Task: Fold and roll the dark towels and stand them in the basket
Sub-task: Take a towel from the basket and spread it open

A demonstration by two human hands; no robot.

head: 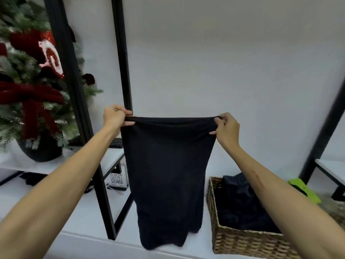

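Note:
A dark towel [168,174] hangs stretched in the air in front of me, its lower end touching the white table [78,217]. My left hand [115,116] pinches its top left corner and my right hand [226,128] pinches its top right corner. To the right on the table stands a woven wicker basket [240,242] with more dark towels [240,199] lying crumpled inside it, partly hidden by my right forearm.
A black metal frame [104,193] stands on the table at left of the towel. Behind it are a small QR-code sign [116,179], a decorated Christmas tree in a dark pot [43,150] and a keyboard [116,143]. A green object [304,189] lies right of the basket.

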